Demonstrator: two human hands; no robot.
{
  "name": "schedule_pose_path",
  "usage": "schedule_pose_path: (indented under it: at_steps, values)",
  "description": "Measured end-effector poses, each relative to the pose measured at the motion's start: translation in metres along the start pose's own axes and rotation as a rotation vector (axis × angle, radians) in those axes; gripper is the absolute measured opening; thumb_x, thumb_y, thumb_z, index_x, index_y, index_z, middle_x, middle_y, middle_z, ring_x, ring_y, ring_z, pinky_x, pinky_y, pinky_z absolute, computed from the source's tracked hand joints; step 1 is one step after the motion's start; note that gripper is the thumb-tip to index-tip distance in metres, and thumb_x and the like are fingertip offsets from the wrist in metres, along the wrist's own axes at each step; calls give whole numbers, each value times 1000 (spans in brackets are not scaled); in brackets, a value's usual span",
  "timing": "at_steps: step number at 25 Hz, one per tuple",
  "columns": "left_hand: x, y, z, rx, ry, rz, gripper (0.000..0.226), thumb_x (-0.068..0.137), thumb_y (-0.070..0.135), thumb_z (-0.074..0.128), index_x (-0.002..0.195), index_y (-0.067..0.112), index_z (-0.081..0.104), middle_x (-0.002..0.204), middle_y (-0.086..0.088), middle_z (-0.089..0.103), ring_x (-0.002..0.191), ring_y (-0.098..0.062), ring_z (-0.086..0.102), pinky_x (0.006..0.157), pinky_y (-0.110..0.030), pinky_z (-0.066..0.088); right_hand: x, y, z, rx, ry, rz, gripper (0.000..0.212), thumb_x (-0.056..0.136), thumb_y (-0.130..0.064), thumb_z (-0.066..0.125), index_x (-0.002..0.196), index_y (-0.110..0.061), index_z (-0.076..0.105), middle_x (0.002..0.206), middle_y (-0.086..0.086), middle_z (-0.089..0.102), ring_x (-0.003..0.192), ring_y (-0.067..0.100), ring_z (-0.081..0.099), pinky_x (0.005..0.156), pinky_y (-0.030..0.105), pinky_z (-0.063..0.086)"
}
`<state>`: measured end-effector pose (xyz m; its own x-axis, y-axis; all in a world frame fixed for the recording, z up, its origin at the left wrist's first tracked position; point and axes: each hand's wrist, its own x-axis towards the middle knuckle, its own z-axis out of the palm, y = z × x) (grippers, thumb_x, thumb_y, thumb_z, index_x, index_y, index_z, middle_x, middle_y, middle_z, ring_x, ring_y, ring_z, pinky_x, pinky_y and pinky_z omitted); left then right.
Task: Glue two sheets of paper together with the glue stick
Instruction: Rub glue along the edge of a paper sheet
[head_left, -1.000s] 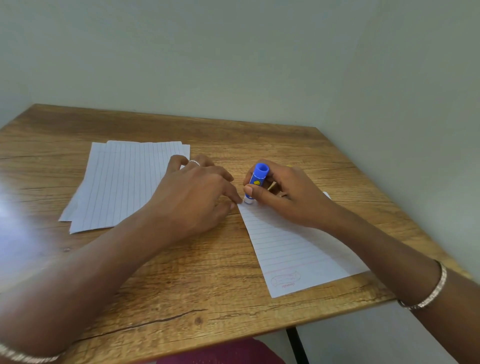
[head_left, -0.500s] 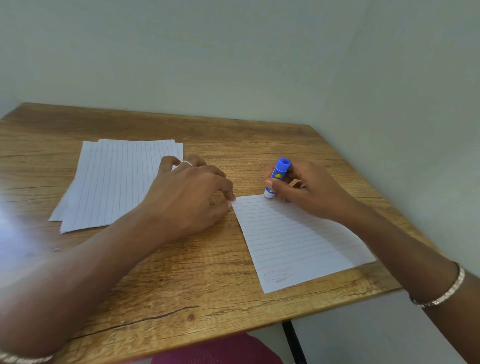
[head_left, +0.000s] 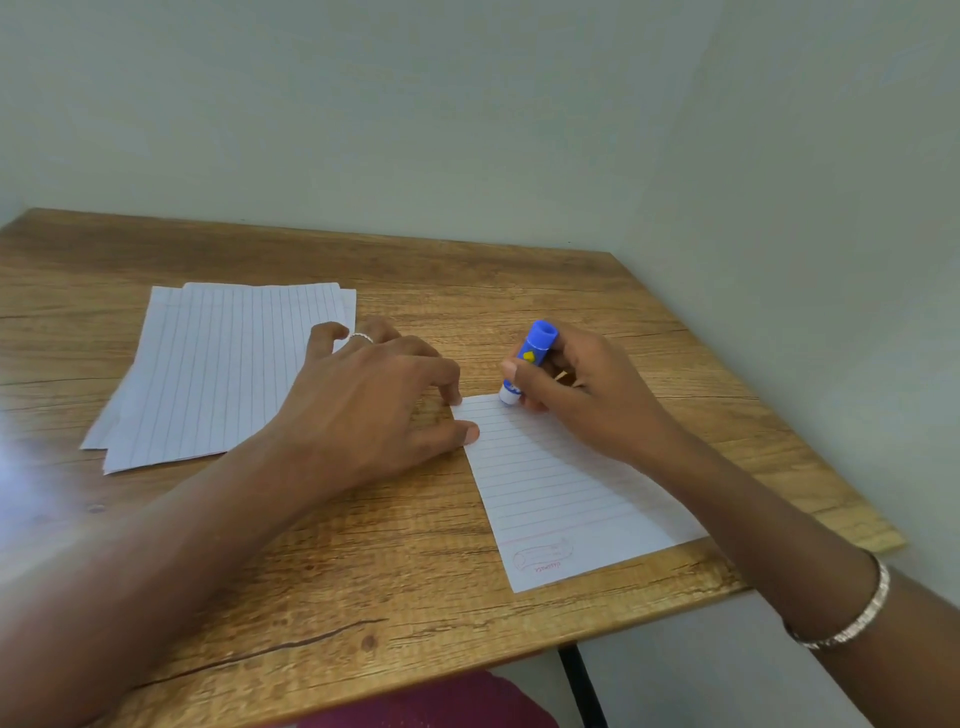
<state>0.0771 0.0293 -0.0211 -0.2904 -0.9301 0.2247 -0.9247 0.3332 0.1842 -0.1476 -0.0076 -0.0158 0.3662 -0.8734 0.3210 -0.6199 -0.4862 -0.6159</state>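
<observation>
Wood-grain table (head_left: 363, 561) w/ slight sheen, matt lined paper sheet (head_left: 561, 499), glossy blue plastic glue stick (head_left: 535, 351).

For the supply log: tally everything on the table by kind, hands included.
Sheet: 1
Paper pile: 1 (number of sheets unclear)
Glue stick: 1
Hands: 2 (left hand, right hand)
Total: 5
</observation>
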Motion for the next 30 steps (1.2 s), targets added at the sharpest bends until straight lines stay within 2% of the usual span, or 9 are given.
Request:
schedule_pose_path:
  at_steps: [2,8,11,15,16,18,20,24,30]
  values:
    - [0,0,0,1,3,-9,49,78,83,42,103,46,63,130,23,60,135,-12,39,112,-56,22,0,2,0,-11,-6,3,20,97,-26,68,90,-8,67,80,10,75,76,30,70,77,50,55]
    - [0,-2,-1,-8,-6,-26,54,74,86,42,105,47,63,133,24,58,137,-13,38,112,-57,22,-2,14,-19,-65,13,71,19,96,-27,68,89,-10,69,76,-6,76,71,16,71,76,40,56]
    - [0,-3,-1,-16,-12,-28,56,72,87,39,105,48,63,134,25,57,138,-13,37,113,-58,20,-5,25,-30,-46,34,109,16,96,-24,68,88,-10,69,78,-3,78,68,11,72,77,39,57]
    - [0,-4,0,-37,-4,-28,52,73,86,42,103,48,62,132,25,58,138,-12,37,113,-58,20,-7,35,-39,-67,56,139,17,96,-24,67,85,-12,68,79,1,79,70,17,72,78,42,57]
    - [0,-5,0,-36,-3,-26,52,73,86,42,102,48,62,132,25,58,138,-12,37,113,-58,20,-8,37,-40,-71,81,138,18,96,-25,67,83,-13,67,76,-4,78,68,15,70,76,39,55]
    - [0,-5,1,-34,-3,-22,51,73,86,42,102,48,62,131,25,58,137,-12,37,113,-57,20,-9,35,-40,-65,148,115,20,96,-27,67,81,-15,65,68,-16,74,62,4,66,67,23,50]
    - [0,-6,2,-41,3,-22,51,73,86,43,101,48,62,131,25,58,138,-12,37,113,-57,20,-10,28,-34,-41,145,68,18,98,-27,66,83,-16,65,70,-16,75,65,2,67,66,17,49]
    - [0,-5,1,-54,4,-29,49,74,85,46,101,48,63,132,25,58,138,-11,37,114,-56,19,-9,20,-18,-85,36,-30,15,99,-25,64,91,-12,64,81,-3,77,77,19,71,74,39,56]
    - [0,-4,0,-42,1,-40,53,72,87,42,101,48,63,132,25,58,137,-12,38,113,-56,19,-11,32,-35,-131,46,9,13,98,-22,66,90,-12,65,83,1,79,81,26,71,78,47,54]
